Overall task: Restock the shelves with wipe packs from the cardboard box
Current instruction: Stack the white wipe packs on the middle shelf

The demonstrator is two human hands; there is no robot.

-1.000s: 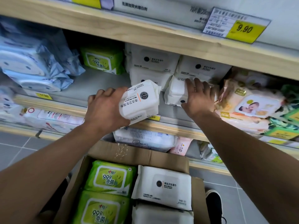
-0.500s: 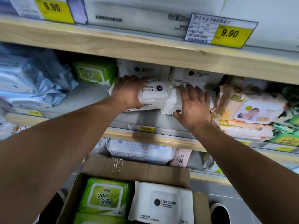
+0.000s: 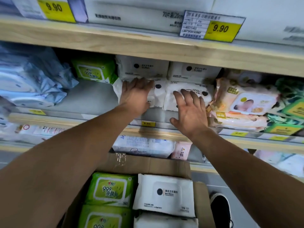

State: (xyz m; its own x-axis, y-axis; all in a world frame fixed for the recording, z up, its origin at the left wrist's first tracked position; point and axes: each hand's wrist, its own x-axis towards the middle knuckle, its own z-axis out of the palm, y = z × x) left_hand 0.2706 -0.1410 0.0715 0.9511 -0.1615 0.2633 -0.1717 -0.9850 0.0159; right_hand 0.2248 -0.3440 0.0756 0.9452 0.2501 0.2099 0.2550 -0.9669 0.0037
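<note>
On the middle shelf point(image 3: 87, 99) a white wipe pack point(image 3: 158, 94) lies in front of a stack of white packs point(image 3: 143, 68). My left hand point(image 3: 135, 96) lies flat on this pack with straight fingers pressing it. Beside it sits a second white pack point(image 3: 197, 89); my right hand point(image 3: 189, 112) is spread open, its fingertips touching that pack's front. Below, the open cardboard box point(image 3: 148, 164) holds green packs point(image 3: 110, 190) on the left and white packs point(image 3: 166, 194) on the right.
A green pack point(image 3: 93, 71) and blue packs point(image 3: 29, 79) fill the shelf's left; peach baby-wipe packs point(image 3: 243, 104) crowd the right. A wooden board point(image 3: 148, 45) with price tags hangs low overhead. More packs point(image 3: 143, 145) lie on the lower shelf. A shoe point(image 3: 220, 209) stands beside the box.
My left hand carried a white pack up from in front of the shelf, laid it beside the other front pack and flattened on it. My right hand drew back slightly.
</note>
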